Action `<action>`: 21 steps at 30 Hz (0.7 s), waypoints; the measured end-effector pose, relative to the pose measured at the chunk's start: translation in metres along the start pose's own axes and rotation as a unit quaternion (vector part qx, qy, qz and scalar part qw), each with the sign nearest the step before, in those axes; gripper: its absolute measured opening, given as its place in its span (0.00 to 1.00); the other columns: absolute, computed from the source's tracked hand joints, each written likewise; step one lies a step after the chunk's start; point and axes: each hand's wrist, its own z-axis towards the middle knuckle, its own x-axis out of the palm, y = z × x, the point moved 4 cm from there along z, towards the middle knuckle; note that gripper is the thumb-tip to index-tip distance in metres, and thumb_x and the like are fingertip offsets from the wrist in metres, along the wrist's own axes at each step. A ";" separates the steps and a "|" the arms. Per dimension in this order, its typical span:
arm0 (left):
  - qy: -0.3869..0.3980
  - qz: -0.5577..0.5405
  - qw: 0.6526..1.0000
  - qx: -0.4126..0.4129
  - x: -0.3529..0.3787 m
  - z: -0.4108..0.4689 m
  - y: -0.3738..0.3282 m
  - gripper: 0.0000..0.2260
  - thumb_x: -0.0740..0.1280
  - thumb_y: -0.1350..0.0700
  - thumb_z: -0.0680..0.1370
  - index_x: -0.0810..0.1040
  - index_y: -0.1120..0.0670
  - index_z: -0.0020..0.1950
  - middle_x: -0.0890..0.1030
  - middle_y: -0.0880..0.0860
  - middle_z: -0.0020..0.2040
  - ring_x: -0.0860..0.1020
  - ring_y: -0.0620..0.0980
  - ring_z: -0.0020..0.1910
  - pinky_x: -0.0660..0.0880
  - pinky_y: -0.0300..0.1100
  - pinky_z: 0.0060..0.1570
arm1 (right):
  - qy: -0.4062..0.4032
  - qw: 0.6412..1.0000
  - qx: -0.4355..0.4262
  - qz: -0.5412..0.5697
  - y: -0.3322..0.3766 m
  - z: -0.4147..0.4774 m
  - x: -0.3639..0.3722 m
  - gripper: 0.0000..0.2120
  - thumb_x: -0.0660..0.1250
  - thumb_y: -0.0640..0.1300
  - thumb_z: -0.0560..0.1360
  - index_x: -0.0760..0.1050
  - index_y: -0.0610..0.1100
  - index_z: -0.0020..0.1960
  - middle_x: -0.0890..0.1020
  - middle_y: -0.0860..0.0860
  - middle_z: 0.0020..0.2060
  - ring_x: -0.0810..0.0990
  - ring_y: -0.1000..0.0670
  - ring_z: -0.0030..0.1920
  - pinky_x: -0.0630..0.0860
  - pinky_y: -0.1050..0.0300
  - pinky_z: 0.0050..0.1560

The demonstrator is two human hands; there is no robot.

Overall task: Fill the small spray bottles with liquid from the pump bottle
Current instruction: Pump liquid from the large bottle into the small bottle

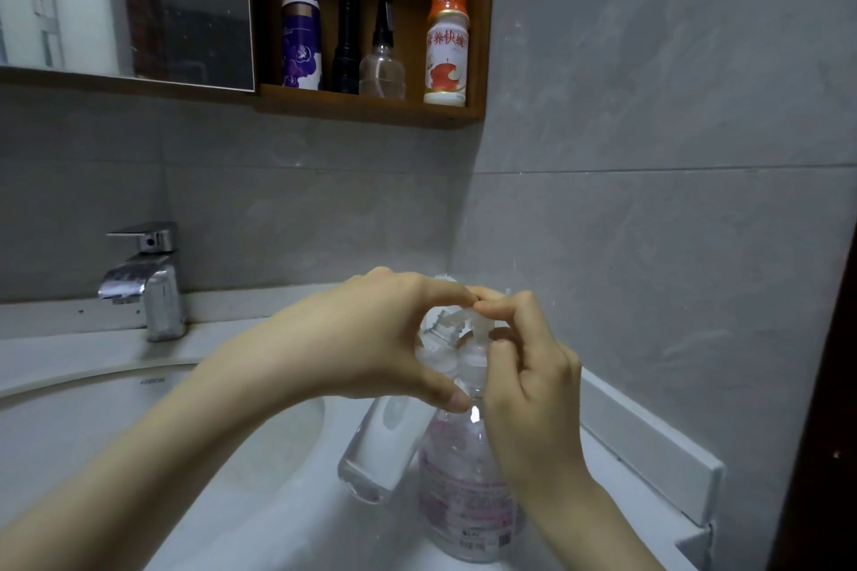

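A clear pump bottle (466,496) with a pink label stands on the white counter, right of the basin. My left hand (371,338) holds a small clear spray bottle (382,445), tilted, its open neck up against the pump's spout. My right hand (528,385) rests on the pump head with fingers curled over it; the fingertips of both hands meet above the spout. Another small clear spray bottle (382,60) with a black nozzle stands on the wooden shelf above.
A white basin (116,422) with a chrome faucet (148,283) lies to the left. The wooden shelf (371,107) also holds a purple-and-white bottle (301,14), a black flashlight (348,14) and an orange-capped drink bottle (446,42). Grey tiled walls close in behind and at right.
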 end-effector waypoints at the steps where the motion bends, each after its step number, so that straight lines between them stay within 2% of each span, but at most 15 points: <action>1: -0.001 -0.002 1.000 -0.005 0.001 0.000 0.002 0.33 0.75 0.41 0.65 0.64 0.29 0.66 0.63 0.16 0.30 0.70 0.28 0.35 0.65 0.25 0.35 | -0.002 1.000 -0.005 -0.012 0.000 -0.001 0.000 0.15 0.50 0.43 0.70 0.66 0.63 0.45 0.79 0.64 0.46 0.73 0.63 0.30 0.62 0.77 0.32; 4: 0.003 0.001 1.000 -0.013 0.005 -0.001 0.004 0.33 0.75 0.40 0.65 0.64 0.29 0.66 0.62 0.16 0.30 0.70 0.31 0.34 0.67 0.30 0.37 | -0.003 0.999 -0.008 -0.042 -0.002 -0.002 0.000 0.13 0.50 0.44 0.71 0.64 0.63 0.43 0.78 0.57 0.48 0.72 0.61 0.28 0.61 0.76 0.30; 6: 0.004 -0.001 1.000 -0.007 0.006 -0.001 0.003 0.33 0.75 0.41 0.65 0.64 0.30 0.66 0.60 0.14 0.30 0.69 0.30 0.35 0.66 0.27 0.37 | -0.007 0.999 -0.006 -0.039 -0.003 -0.004 0.001 0.14 0.50 0.43 0.71 0.65 0.62 0.43 0.79 0.56 0.46 0.73 0.62 0.28 0.61 0.77 0.30; 9: 0.000 -0.013 1.000 0.009 0.006 -0.001 0.001 0.32 0.76 0.44 0.66 0.65 0.30 0.66 0.60 0.14 0.30 0.68 0.23 0.37 0.65 0.24 0.34 | -0.008 1.000 0.013 -0.012 -0.005 -0.008 0.001 0.12 0.50 0.45 0.71 0.69 0.58 0.45 0.79 0.65 0.36 0.73 0.65 0.30 0.63 0.79 0.32; 11: -0.001 -0.026 1.000 0.012 0.006 -0.001 0.001 0.33 0.76 0.44 0.66 0.65 0.30 0.66 0.61 0.14 0.31 0.67 0.21 0.38 0.66 0.23 0.37 | -0.004 1.000 0.025 0.005 -0.006 -0.009 0.001 0.14 0.49 0.45 0.69 0.69 0.60 0.47 0.77 0.69 0.35 0.74 0.67 0.32 0.64 0.79 0.33; 15: -0.006 -0.028 1.000 0.012 0.002 -0.001 0.002 0.35 0.76 0.43 0.65 0.62 0.27 0.65 0.63 0.14 0.34 0.69 0.23 0.40 0.67 0.25 0.39 | 0.002 0.999 0.043 0.026 -0.005 -0.005 0.001 0.15 0.50 0.44 0.69 0.69 0.63 0.45 0.79 0.64 0.40 0.74 0.66 0.33 0.65 0.78 0.34; 17: -0.006 -0.028 1.000 0.007 0.000 -0.002 0.003 0.35 0.76 0.43 0.65 0.61 0.27 0.65 0.63 0.14 0.35 0.69 0.26 0.42 0.67 0.25 0.39 | 0.010 0.998 0.047 0.035 -0.002 -0.003 0.002 0.14 0.50 0.48 0.69 0.69 0.64 0.45 0.80 0.62 0.42 0.75 0.64 0.32 0.65 0.76 0.33; 19: -0.008 -0.025 1.000 -0.005 -0.001 -0.001 0.007 0.34 0.76 0.43 0.65 0.63 0.28 0.65 0.64 0.15 0.36 0.71 0.28 0.43 0.67 0.25 0.39 | 0.017 0.999 0.041 0.031 0.001 -0.001 0.002 0.13 0.50 0.49 0.70 0.68 0.64 0.45 0.79 0.64 0.48 0.75 0.62 0.31 0.65 0.75 0.31; 21: -0.010 -0.025 0.999 -0.021 0.000 0.002 0.013 0.31 0.77 0.42 0.63 0.66 0.33 0.62 0.70 0.20 0.36 0.71 0.27 0.41 0.68 0.26 0.37 | 0.018 0.999 0.036 0.023 0.001 -0.001 0.002 0.13 0.49 0.48 0.70 0.68 0.62 0.46 0.78 0.66 0.51 0.75 0.61 0.31 0.64 0.75 0.32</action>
